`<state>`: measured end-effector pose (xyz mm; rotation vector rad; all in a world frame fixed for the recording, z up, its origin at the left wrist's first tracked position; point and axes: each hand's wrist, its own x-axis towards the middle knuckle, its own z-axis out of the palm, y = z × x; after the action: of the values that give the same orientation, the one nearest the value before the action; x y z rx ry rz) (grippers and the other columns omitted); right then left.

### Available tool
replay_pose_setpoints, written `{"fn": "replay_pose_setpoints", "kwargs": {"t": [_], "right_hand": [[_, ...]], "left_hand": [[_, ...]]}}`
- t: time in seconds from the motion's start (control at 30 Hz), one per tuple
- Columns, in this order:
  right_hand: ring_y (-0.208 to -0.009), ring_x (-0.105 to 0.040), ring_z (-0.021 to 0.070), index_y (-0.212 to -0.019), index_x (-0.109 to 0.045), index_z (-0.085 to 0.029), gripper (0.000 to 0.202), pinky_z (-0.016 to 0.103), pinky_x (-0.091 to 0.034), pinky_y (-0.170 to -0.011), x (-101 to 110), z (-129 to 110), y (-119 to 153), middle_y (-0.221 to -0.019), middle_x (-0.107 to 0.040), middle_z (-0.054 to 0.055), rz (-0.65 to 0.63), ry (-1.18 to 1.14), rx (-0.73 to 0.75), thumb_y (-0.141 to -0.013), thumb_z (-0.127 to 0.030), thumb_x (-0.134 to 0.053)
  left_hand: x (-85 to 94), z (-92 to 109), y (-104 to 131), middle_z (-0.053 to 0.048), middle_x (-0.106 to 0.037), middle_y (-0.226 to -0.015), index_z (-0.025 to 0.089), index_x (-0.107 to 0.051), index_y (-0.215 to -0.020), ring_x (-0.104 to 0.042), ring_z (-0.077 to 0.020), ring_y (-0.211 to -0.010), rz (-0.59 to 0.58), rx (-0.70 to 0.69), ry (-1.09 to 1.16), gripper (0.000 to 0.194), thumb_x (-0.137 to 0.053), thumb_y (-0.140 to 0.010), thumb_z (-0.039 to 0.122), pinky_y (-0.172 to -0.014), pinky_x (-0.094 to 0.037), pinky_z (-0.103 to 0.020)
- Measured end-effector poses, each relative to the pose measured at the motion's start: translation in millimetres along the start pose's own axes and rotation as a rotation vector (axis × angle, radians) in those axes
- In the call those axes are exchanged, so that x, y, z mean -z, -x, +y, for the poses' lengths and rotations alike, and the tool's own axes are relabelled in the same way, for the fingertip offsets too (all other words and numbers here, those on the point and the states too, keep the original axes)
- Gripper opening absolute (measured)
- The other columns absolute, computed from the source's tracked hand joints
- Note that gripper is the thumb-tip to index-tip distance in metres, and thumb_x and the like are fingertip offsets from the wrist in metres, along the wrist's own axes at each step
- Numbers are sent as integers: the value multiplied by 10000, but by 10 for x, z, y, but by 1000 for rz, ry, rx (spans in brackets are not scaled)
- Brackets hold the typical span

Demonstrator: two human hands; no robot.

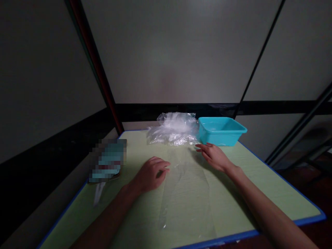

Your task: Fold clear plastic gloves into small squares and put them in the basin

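A clear plastic bag (188, 197) lies flat on the pale green table, reaching close to its front edge. My left hand (153, 173) is at the bag's upper left side, fingers curved and thumb a little apart from them, with nothing visible in between. Over the table, beyond the bag's upper right corner, my right hand (214, 156) has its fingers stretched out and holds nothing. Past the fingers of both hands is a crumpled heap of clear plastic bags (176, 128).
A turquoise plastic basin (220, 136) stands at the back right, close to my right hand. At the left edge lies a blurred-out flat object (107, 162), with a whitish strip (98, 193) beside it. The table (280, 204) has a blue rim and meets a wall behind.
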<state>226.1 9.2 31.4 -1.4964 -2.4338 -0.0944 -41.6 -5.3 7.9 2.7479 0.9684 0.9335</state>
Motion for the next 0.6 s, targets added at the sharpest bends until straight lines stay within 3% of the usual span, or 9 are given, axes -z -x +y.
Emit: {"fn": "replay_pose_setpoints", "kwargs": {"t": [0.17,0.6], "right_hand": [[-904,-553,211,-1120,-507,-131,344,299,-401,-750,4,-8,1,-928,-645,78,0,2,-6,-843,-186,-311],[-978,-536,213,-1133,-510,-136,355,295,-395,-808,-110,-15,-8,-1087,-585,101,-66,-68,6,-827,-182,-337]], "left_hand": [[39,-10,31,-48,-655,-691,141,-608,-884,-583,-173,-693,8,-10,-4,214,-472,-719,145,-705,-444,-341],[18,-35,41,-28,-670,-719,149,-597,-961,-593,-164,-677,46,67,-10,272,-459,-726,163,-709,-449,-330]]}}
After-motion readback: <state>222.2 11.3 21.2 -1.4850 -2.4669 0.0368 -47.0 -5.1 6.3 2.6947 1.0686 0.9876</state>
